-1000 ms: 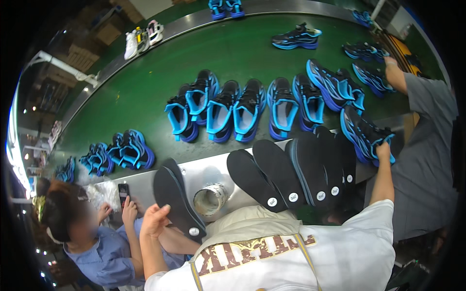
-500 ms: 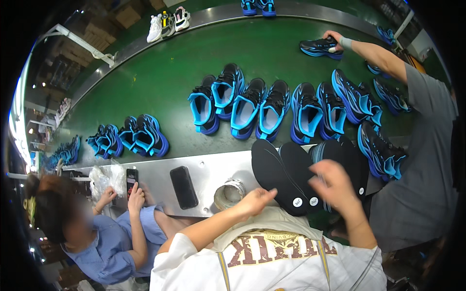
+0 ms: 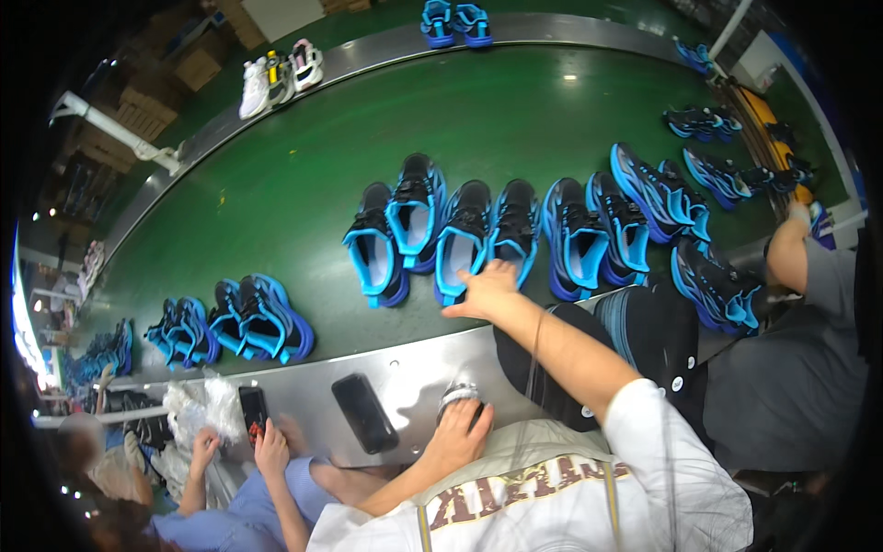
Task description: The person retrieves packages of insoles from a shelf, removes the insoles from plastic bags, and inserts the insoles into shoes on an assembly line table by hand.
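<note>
1. R hand (image 3: 487,290), fingers spread, rests on a blue-black shoe (image 3: 460,241), mid-row of six on green belt (image 3: 303,175).
2. L hand (image 3: 455,442), fingers curled, holds tape roll (image 3: 457,397) at steel bench (image 3: 405,382).
3. One dark insole (image 3: 365,412) left of roll.

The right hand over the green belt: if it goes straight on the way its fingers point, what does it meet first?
The right hand already reaches the heel of a black-and-blue shoe in the middle row; going on, it would most likely push into that shoe, though whether it touches now is unclear.
</note>
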Action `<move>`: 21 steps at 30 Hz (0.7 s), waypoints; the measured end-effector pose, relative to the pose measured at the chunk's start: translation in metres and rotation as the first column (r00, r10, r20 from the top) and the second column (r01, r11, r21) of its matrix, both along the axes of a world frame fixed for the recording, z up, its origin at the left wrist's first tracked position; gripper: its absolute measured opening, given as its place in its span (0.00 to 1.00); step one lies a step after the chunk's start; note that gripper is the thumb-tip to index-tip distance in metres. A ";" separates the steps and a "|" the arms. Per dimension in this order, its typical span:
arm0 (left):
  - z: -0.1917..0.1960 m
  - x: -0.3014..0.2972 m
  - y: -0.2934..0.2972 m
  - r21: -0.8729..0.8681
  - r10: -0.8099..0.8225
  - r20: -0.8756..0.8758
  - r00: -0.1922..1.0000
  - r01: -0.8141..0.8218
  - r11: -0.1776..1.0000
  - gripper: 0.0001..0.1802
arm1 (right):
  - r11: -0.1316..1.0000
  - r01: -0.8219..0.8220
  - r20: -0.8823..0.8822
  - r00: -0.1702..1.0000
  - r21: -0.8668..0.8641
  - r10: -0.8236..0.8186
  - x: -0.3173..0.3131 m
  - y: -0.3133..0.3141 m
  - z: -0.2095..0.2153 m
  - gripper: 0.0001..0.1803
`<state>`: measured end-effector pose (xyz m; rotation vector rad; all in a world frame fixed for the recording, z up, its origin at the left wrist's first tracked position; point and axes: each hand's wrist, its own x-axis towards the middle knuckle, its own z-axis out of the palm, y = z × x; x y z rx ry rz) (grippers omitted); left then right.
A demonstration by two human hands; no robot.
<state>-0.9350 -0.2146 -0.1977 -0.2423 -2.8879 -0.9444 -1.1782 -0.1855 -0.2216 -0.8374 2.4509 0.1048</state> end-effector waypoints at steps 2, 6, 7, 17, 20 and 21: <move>-0.003 -0.003 0.004 0.188 -0.001 0.017 1.000 -0.002 0.982 0.25 | 0.998 0.051 -0.090 0.995 -0.037 -0.054 0.000 -0.020 -0.017 0.38; -0.004 -0.007 0.000 0.178 0.061 -0.123 0.991 -0.039 0.983 0.20 | 0.990 -0.048 -0.002 0.999 -0.132 0.048 -0.028 0.008 -0.013 0.32; -0.013 -0.002 0.000 0.181 0.045 -0.084 0.995 -0.030 0.983 0.18 | 0.982 -0.082 0.030 0.996 -0.172 0.088 -0.041 0.028 -0.009 0.31; -0.014 -0.012 -0.001 0.487 0.020 0.210 0.978 -0.122 0.865 0.20 | 0.981 -0.137 -0.253 0.962 -0.135 0.100 -0.185 0.231 -0.018 0.30; -0.033 0.002 -0.005 0.431 -0.162 0.548 0.821 -0.110 0.896 0.14 | 0.988 -0.137 -0.301 0.947 -0.078 0.108 -0.187 0.236 0.014 0.48; -0.017 -0.010 0.002 0.395 -0.122 0.749 0.651 -0.292 0.871 0.15 | 0.983 -0.156 -0.310 0.943 -0.099 0.119 -0.176 0.230 0.028 0.47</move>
